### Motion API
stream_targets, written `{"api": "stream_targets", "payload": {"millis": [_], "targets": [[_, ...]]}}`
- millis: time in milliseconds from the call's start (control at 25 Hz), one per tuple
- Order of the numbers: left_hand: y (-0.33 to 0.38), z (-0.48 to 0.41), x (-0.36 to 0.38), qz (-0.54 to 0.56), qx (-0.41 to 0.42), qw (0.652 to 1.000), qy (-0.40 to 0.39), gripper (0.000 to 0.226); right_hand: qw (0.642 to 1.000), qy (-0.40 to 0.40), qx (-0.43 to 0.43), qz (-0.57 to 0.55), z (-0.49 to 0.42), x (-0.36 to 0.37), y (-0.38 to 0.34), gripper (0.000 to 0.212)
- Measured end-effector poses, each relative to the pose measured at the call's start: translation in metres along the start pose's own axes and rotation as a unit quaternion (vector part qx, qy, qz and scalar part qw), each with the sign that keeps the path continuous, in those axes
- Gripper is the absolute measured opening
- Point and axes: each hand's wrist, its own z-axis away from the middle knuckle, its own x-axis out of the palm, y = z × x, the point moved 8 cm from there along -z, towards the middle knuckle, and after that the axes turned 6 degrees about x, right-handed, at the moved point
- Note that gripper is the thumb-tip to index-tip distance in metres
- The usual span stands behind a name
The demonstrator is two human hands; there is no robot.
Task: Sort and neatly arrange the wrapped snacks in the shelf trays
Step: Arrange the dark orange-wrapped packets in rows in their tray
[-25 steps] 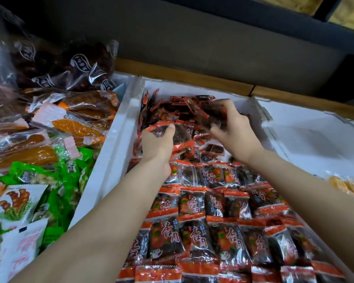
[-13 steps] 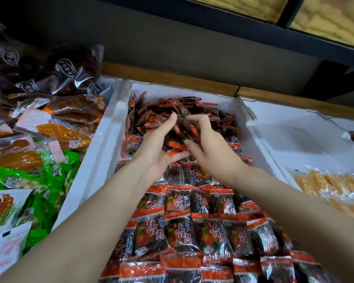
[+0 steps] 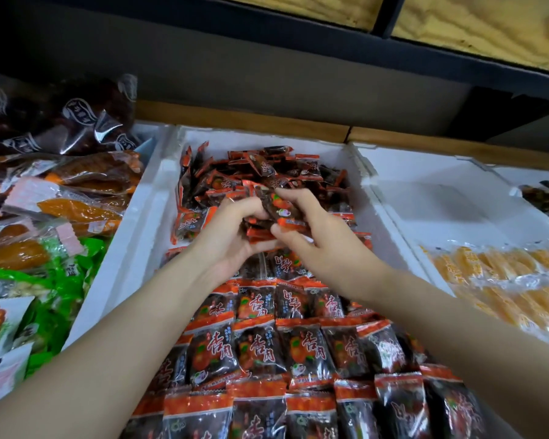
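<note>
Several rows of snack packets (image 3: 267,346) lie flat and aligned just below our wrists, so we judge the near part of the white tray (image 3: 130,255) done. Our left hand (image 3: 232,239) and right hand (image 3: 320,248) both curl round a small bundle of packets (image 3: 281,212) held between them. Beyond the fingers, a loose heap (image 3: 267,172) lies unsorted.

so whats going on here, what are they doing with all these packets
A person is tidying the white foam tray in the middle. The left hand and right hand together grip a small bunch of red-and-black packets above the loose pile at the tray's far end. The near end is already laid out in neat rows; the far end is jumbled. The next tray to the right holds yellow packs.
</note>
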Motion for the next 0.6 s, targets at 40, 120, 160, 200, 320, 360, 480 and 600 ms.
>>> {"api": "stream_targets", "payload": {"millis": [40,120,160,200,320,360,480,600], "targets": [[-0.004,0.003,0.000,-0.026,0.000,1.000,0.012,0.024,1.000,-0.001,0.000,0.010,0.006,0.001,0.001,0.047],[-0.012,0.012,-0.003,-0.058,-0.006,0.998,0.036,0.040,1.000,-0.009,0.008,0.005,0.019,0.003,0.004,0.055],[-0.014,0.018,-0.004,-0.068,-0.003,0.997,0.046,0.043,1.000,-0.014,0.021,-0.006,0.026,0.003,0.006,0.059],[-0.013,0.027,-0.005,-0.074,0.001,0.996,0.055,0.042,0.999,-0.016,0.037,-0.021,0.033,0.004,0.007,0.061],[-0.007,0.057,-0.010,-0.095,0.017,0.992,0.078,0.045,0.998,0.006,0.051,-0.048,0.051,0.007,0.001,0.052],[-0.004,0.066,-0.012,-0.109,0.028,0.990,0.084,0.045,0.997,0.021,0.055,-0.057,0.055,0.008,-0.002,0.057],[0.008,0.095,-0.024,-0.131,0.065,0.982,0.123,0.047,0.982,0.056,0.109,-0.145,0.064,0.011,-0.003,0.072],[0.015,0.122,-0.031,-0.079,0.100,0.984,0.126,0.063,0.974,0.053,0.120,-0.182,0.074,0.022,-0.011,0.067]]}}
